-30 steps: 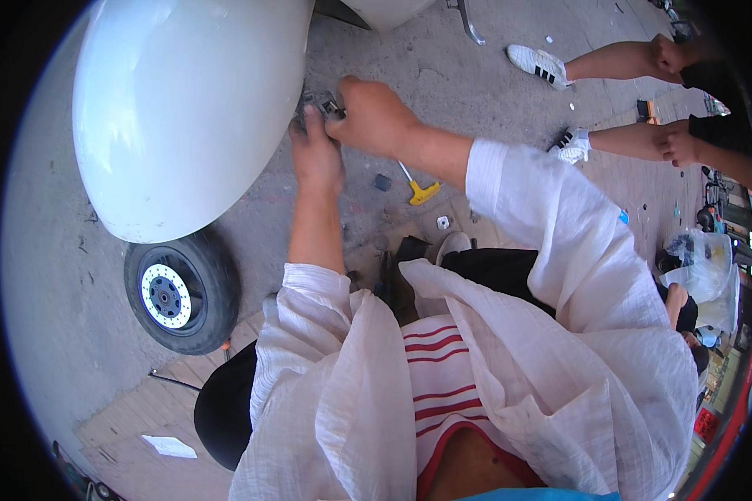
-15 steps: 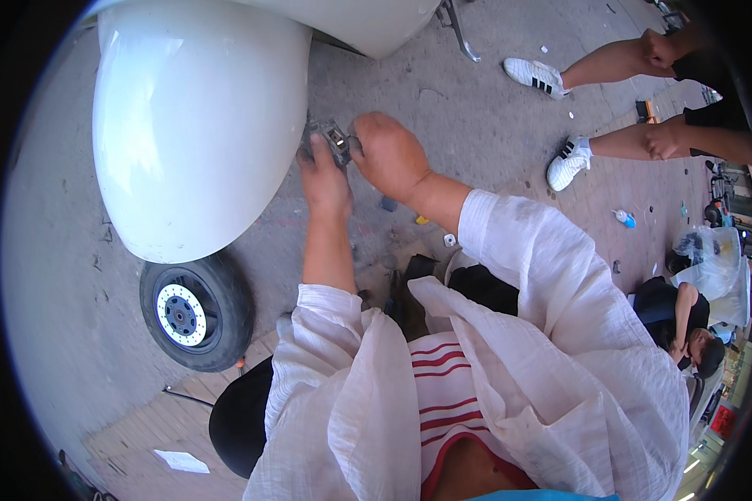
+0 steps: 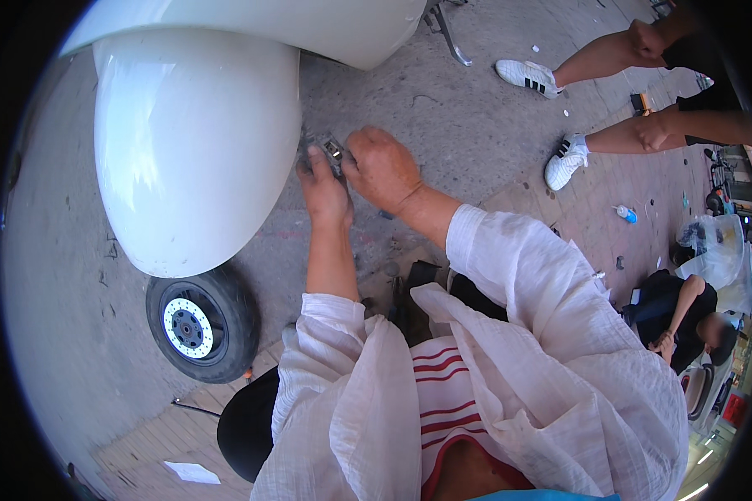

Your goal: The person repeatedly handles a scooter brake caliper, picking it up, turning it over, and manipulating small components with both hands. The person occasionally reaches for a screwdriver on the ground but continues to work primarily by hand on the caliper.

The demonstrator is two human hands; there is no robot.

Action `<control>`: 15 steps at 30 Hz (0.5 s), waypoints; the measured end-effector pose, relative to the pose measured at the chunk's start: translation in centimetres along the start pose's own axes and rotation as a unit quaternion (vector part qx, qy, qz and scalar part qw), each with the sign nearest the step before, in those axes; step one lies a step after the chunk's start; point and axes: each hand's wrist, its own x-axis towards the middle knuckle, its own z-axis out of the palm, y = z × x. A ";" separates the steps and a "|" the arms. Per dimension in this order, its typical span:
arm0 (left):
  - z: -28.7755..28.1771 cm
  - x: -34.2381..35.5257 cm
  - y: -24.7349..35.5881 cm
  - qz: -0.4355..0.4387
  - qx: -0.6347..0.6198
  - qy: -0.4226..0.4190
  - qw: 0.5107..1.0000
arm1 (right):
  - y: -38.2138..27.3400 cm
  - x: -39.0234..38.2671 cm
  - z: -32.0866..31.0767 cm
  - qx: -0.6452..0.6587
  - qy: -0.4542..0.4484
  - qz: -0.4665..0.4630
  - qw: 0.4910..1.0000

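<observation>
Both of my hands meet at a small metal part point(image 3: 333, 150) beside the white rounded body panel point(image 3: 194, 146) of a small vehicle. My left hand point(image 3: 324, 190) presses against the part from below, fingers curled around it. My right hand point(image 3: 382, 169) grips it from the right with closed fingers. The part is mostly hidden between the fingers; only a shiny grey bit shows. Under the panel stands a small black wheel point(image 3: 200, 324) with a white hub. My white loose sleeves fill the lower middle of the view.
Grey concrete ground lies around the vehicle. A person in white shoes point(image 3: 568, 159) stands at the upper right. Another person point(image 3: 681, 313) crouches at the right by plastic bags point(image 3: 714, 259). A black round seat point(image 3: 246, 426) sits under me. Small debris is scattered on the ground.
The view has shifted so the hands, the panel and the wheel sit a little lower and more to the right. Both hands stay closed on the small part.
</observation>
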 end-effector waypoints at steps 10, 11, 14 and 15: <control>0.2 -0.1 -0.1 -0.013 -0.016 -0.030 0.999 | -0.5 0.3 0.5 0.113 0.005 0.099 0.989; 0.5 -0.3 0.2 -0.014 -0.017 -0.013 1.000 | -0.5 0.3 0.6 0.113 0.008 0.105 0.988; 0.7 -0.7 0.6 -0.005 0.000 0.007 1.000 | -0.8 -0.1 0.5 0.115 0.013 0.121 0.986; 0.6 -0.8 0.7 0.002 0.009 0.009 1.000 | -1.1 -0.2 0.2 0.117 0.010 0.127 0.985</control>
